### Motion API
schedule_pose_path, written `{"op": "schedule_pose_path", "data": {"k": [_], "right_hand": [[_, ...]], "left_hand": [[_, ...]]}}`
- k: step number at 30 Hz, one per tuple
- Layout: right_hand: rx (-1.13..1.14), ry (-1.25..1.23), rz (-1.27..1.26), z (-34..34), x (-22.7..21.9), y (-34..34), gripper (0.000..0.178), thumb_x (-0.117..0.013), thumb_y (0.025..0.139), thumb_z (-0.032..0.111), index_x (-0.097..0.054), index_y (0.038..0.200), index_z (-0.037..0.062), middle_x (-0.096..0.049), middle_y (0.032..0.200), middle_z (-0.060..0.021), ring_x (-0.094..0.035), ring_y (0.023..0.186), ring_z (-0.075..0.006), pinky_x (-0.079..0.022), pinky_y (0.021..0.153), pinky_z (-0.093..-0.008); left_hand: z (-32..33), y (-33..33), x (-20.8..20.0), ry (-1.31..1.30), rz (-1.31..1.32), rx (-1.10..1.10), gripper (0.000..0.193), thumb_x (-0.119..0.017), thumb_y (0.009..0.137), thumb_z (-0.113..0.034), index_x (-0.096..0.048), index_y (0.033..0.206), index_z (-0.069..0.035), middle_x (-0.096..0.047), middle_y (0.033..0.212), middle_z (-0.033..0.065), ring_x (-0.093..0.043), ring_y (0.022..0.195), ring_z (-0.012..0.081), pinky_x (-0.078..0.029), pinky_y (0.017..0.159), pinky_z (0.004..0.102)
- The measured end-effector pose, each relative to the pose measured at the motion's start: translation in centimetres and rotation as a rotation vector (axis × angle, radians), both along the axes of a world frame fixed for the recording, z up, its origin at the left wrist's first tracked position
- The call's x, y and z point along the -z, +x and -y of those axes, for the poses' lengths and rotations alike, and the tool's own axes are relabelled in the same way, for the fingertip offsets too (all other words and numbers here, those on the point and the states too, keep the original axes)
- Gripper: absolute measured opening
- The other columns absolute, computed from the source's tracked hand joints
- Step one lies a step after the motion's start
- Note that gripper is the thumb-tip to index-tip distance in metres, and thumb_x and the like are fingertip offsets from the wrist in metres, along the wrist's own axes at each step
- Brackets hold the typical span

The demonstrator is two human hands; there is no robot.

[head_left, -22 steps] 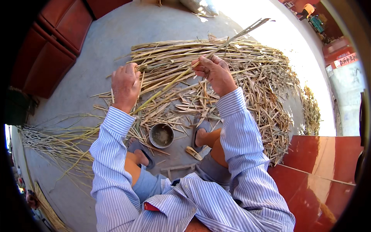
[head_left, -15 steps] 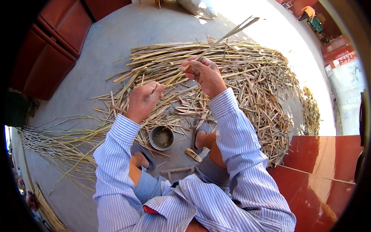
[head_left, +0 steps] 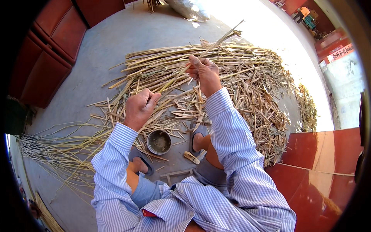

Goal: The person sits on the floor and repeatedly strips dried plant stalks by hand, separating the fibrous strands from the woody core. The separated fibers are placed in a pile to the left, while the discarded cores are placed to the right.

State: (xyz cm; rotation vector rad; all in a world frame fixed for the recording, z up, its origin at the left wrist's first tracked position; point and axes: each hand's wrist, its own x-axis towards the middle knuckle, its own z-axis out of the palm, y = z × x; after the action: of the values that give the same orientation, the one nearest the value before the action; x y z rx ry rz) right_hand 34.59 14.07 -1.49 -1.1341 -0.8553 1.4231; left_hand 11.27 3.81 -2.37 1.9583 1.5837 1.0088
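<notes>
My right hand (head_left: 205, 73) is closed around a long, thin dry plant stalk (head_left: 217, 43), thumb pressed on top. The stalk slants from a ragged far tip at upper right down toward my left hand (head_left: 140, 107). That hand is curled shut, thumb over the bent fingers, close to where the lower end of the stalk seems to finish. Whatever its fingers grip is hidden. Beneath both hands lies a large heap of dry stalks (head_left: 154, 58), with loose husks and broken pieces (head_left: 257, 104) spread to the right.
A round bowl of murky liquid (head_left: 159, 142) stands between my sandalled feet. Pale thin rods (head_left: 58, 145) fan out at left. Red padded seats (head_left: 54, 58) are at far left, red panels (head_left: 317, 174) at lower right. A pale sack (head_left: 189, 8) sits at the back; a person (head_left: 302, 14) is far off.
My left hand has moved slightly left and down, away from the right hand. My right hand still holds the stalk, whose tip now sits a little lower. The whole view has shifted slightly.
</notes>
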Motion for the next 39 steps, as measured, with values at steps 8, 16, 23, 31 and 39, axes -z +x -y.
{"op": "schedule_pose_path", "data": {"k": [8, 16, 23, 31, 39], "right_hand": [[0.443, 0.06, -0.067, -3.0, 0.3, 10.5, 0.02, -0.072, 0.089, 0.024, -0.063, 0.086, 0.0051, -0.067, 0.074, -0.006, -0.061, 0.06, -0.0106, -0.051, 0.05, -0.0201], [-0.274, -0.064, -0.204, -1.0, 1.0, 6.4, 0.024, -0.058, 0.099, 0.02, -0.06, 0.111, -0.0004, -0.07, 0.103, -0.0112, -0.069, 0.098, -0.0209, -0.058, 0.079, -0.0333], [-0.049, -0.072, 0.014, -1.1, 1.0, 4.4, 0.023, -0.071, 0.09, 0.028, -0.066, 0.095, 0.0065, -0.072, 0.087, -0.0073, -0.07, 0.074, -0.0149, -0.056, 0.062, -0.0257], [0.175, -0.019, 0.022, -1.6, 0.2, 8.9, 0.025, -0.072, 0.089, 0.03, -0.067, 0.092, 0.0052, -0.066, 0.075, -0.0031, -0.061, 0.064, -0.0111, -0.053, 0.056, -0.0249], [0.048, -0.045, 0.028, -0.9, 0.4, 3.8, 0.025, -0.072, 0.089, 0.031, -0.067, 0.089, 0.0062, -0.07, 0.079, -0.0043, -0.065, 0.067, -0.0102, -0.054, 0.058, -0.023]], "left_hand": [[3.5, -2.4, -0.8, -0.078, -0.132, 0.13, 0.026, -0.07, 0.088, -0.028, -0.063, 0.078, -0.004, -0.061, 0.064, 0.0135, -0.06, 0.056, 0.0296, -0.044, 0.05, 0.0374], [3.9, -3.3, -0.4, -0.141, -0.103, 0.151, 0.025, -0.069, 0.089, -0.026, -0.061, 0.077, -0.006, -0.06, 0.064, 0.0121, -0.059, 0.056, 0.0291, -0.044, 0.051, 0.037], [3.8, -3.6, -0.9, -0.057, -0.127, 0.115, 0.026, -0.069, 0.09, -0.026, -0.061, 0.078, -0.004, -0.06, 0.063, 0.0118, -0.059, 0.055, 0.0262, -0.043, 0.05, 0.0362], [4.5, -5.1, -1.2, -0.224, -0.1, 0.229, 0.026, -0.069, 0.089, -0.027, -0.062, 0.081, -0.003, -0.06, 0.066, 0.0149, -0.059, 0.056, 0.029, -0.044, 0.052, 0.0367], [4.1, -1.7, -1.4, -0.133, -0.016, 0.072, 0.023, -0.068, 0.09, -0.023, -0.064, 0.08, -0.003, -0.063, 0.072, 0.0129, -0.061, 0.061, 0.0291, -0.045, 0.055, 0.0368]]}}
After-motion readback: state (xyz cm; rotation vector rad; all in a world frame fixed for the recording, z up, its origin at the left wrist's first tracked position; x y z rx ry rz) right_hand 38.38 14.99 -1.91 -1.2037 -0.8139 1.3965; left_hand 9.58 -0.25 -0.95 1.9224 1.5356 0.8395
